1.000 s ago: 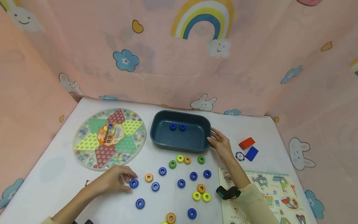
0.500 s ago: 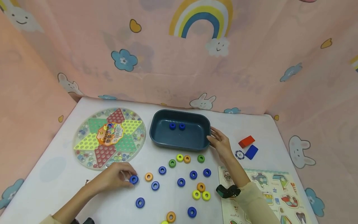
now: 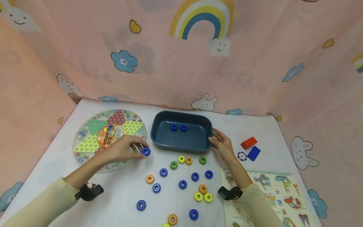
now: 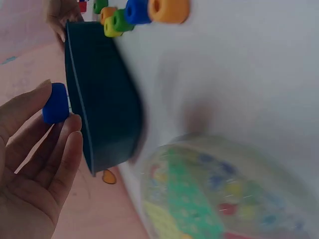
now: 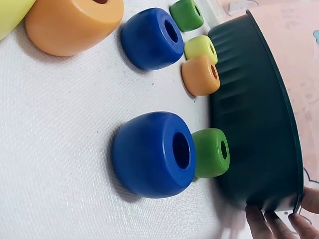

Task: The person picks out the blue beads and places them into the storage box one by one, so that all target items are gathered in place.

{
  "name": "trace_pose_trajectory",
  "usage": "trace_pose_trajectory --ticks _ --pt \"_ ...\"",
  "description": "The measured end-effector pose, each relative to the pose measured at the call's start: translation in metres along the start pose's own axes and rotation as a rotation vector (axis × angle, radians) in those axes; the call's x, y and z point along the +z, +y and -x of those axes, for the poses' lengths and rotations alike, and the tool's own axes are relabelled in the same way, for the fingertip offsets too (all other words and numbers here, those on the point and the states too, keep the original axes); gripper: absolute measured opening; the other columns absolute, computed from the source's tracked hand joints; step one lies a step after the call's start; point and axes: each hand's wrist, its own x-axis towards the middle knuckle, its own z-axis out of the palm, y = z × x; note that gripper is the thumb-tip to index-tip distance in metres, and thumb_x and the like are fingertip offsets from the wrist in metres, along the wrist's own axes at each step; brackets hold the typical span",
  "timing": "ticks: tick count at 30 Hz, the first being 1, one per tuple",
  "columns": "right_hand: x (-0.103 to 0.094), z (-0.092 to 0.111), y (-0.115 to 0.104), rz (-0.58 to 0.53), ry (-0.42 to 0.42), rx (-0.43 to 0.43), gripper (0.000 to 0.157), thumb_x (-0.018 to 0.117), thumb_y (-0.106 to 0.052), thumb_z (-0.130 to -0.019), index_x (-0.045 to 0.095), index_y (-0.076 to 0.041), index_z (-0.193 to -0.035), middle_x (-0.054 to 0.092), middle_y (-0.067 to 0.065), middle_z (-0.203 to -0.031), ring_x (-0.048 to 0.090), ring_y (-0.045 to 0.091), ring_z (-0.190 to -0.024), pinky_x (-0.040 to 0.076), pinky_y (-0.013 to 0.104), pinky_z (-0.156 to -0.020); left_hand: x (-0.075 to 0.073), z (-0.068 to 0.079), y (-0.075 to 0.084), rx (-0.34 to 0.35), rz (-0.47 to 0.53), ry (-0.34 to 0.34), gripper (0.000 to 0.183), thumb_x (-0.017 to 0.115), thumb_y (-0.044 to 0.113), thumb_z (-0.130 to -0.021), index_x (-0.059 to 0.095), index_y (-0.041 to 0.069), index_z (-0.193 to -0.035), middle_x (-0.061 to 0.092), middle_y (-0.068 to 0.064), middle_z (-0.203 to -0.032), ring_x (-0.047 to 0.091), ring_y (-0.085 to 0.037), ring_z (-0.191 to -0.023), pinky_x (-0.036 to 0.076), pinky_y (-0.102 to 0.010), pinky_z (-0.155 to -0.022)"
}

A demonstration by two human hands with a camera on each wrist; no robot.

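Note:
My left hand (image 3: 127,148) pinches a blue bead (image 3: 146,151) between thumb and fingertips, raised above the table near the round game board's right edge. In the left wrist view the same blue bead (image 4: 56,103) overlaps the rim of a dark teal tray (image 4: 99,94). Two blue beads (image 3: 178,127) lie inside that tray, toward its back. My right hand (image 3: 224,145) grips the tray's right end, thumb over the rim and fingers on the outside. The right wrist view shows fingertips (image 5: 259,224) against the tray's outer wall.
Blue, orange, yellow and green beads (image 3: 182,184) lie scattered in front of the tray. A round star-patterned board (image 3: 90,143) with marbles is at left. At right are a red block (image 3: 249,143), a blue block (image 3: 253,153), a chip (image 3: 242,156) and a picture puzzle board (image 3: 272,192).
My left hand has picked up the blue bead from the table and carried it up and right toward the tray. The right hand stays at the tray's end.

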Motion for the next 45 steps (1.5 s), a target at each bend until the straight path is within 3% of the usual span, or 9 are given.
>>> trace_pose_trajectory --ticks 4,9,18,25,34,40,45 --pt "-0.001 0.001 0.000 -0.009 -0.001 0.004 0.053 0.057 -0.007 -0.091 0.037 -0.009 -0.141 0.038 0.013 -0.141 0.041 0.026 -0.125 0.042 0.037 -0.094 -0.009 -0.032 0.006 0.057 -0.013 -0.008 0.032 0.078 0.015 -0.075 0.068 0.006 -0.104 0.065 0.001 -0.092 0.061 -0.016 -0.082 0.052 -0.029 -0.071" --pt "-0.002 0.000 0.003 0.004 0.028 0.016 0.052 0.057 -0.006 -0.091 0.040 -0.011 -0.140 0.040 0.012 -0.140 0.043 0.025 -0.124 0.044 0.035 -0.091 -0.006 -0.070 0.008 0.102 -0.013 -0.029 0.034 0.077 0.011 -0.075 0.067 0.003 -0.106 0.065 -0.001 -0.093 0.060 -0.016 -0.080 0.052 -0.027 -0.069" --pt "0.001 0.002 0.001 -0.039 0.021 -0.006 0.052 0.057 -0.003 -0.090 0.040 -0.008 -0.139 0.041 0.014 -0.139 0.044 0.026 -0.122 0.045 0.036 -0.091 0.006 -0.142 0.017 0.131 -0.082 -0.043 0.035 0.076 0.009 -0.075 0.067 0.002 -0.108 0.066 -0.006 -0.099 0.061 -0.015 -0.080 0.051 -0.027 -0.071" --pt "0.007 0.002 0.007 -0.045 0.044 0.002 0.050 0.057 -0.003 -0.090 0.042 -0.008 -0.138 0.043 0.013 -0.137 0.045 0.025 -0.121 0.046 0.034 -0.090 0.029 -0.189 0.030 0.215 -0.127 -0.154 0.031 0.076 0.001 -0.073 0.067 -0.004 -0.103 0.066 -0.011 -0.092 0.062 -0.021 -0.082 0.051 -0.027 -0.071" --pt "0.007 0.001 0.007 -0.038 0.080 0.010 0.046 0.057 -0.005 -0.091 0.045 -0.011 -0.136 0.045 0.011 -0.136 0.046 0.023 -0.120 0.045 0.035 -0.091 0.054 -0.227 0.033 0.226 -0.290 -0.282 0.029 0.075 -0.004 -0.070 0.068 -0.004 -0.098 0.066 -0.012 -0.097 0.061 -0.022 -0.092 0.049 -0.029 -0.082" --pt "0.012 -0.001 0.004 -0.030 0.051 -0.013 0.046 0.057 -0.006 -0.091 0.045 -0.009 -0.136 0.046 0.011 -0.135 0.048 0.024 -0.119 0.045 0.036 -0.091 0.060 -0.233 0.028 0.176 -0.385 -0.323 0.034 0.066 -0.013 -0.068 0.069 -0.001 -0.099 0.066 -0.010 -0.097 0.060 -0.021 -0.089 0.050 -0.030 -0.079" --pt "0.009 0.001 0.003 -0.028 0.081 -0.005 0.046 0.057 -0.004 -0.091 0.046 -0.010 -0.135 0.047 0.010 -0.134 0.048 0.022 -0.119 0.046 0.035 -0.090 0.065 -0.235 0.026 0.184 -0.377 -0.354 0.036 0.064 -0.013 -0.069 0.068 -0.001 -0.103 0.066 -0.011 -0.101 0.061 -0.021 -0.093 0.050 -0.030 -0.079"
